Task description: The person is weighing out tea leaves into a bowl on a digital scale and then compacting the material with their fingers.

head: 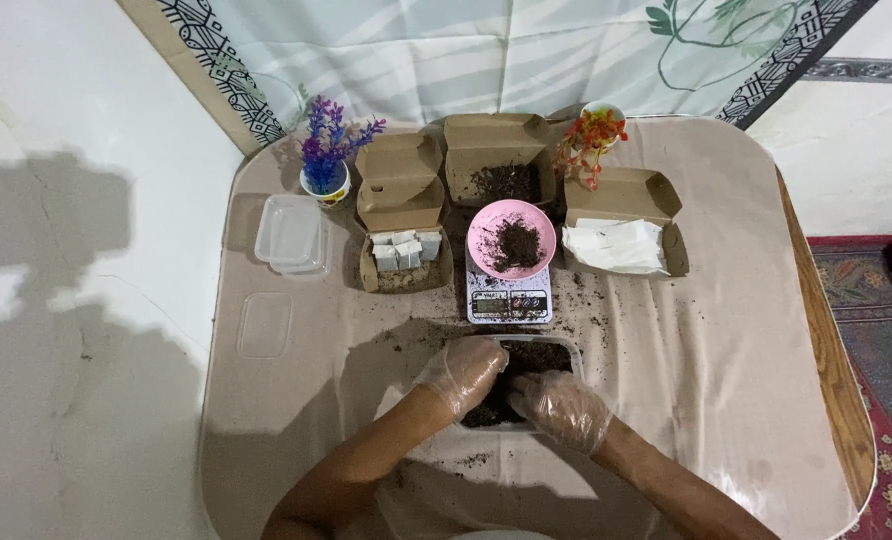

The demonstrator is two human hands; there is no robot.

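Your gloved left hand (463,372) and right hand (563,408) press curled fingers into dark crumbly soil (536,357); clear rectangular tub (572,350); grip unclear.

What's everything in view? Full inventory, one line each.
clear plastic container holding dark soil: 1, transparent, table front centre, under both hands
pink round bowl with soil: 1, pink, on the scale
white digital kitchen scale: 1, white, behind the container
brown cardboard boxes: 3, brown, back row; left holds pale cubes, middle holds soil, right holds white paper sachets
clear empty plastic tubs: stacked, transparent, table left
clear flat lid: 1, transparent, left, nearer than the tubs
purple artificial flower pot: 1, back left
orange artificial flower pot: 1, back right
beige tablecloth: 1, covers table
left hand: clear glove, in soil
right hand: clear glove, in soil
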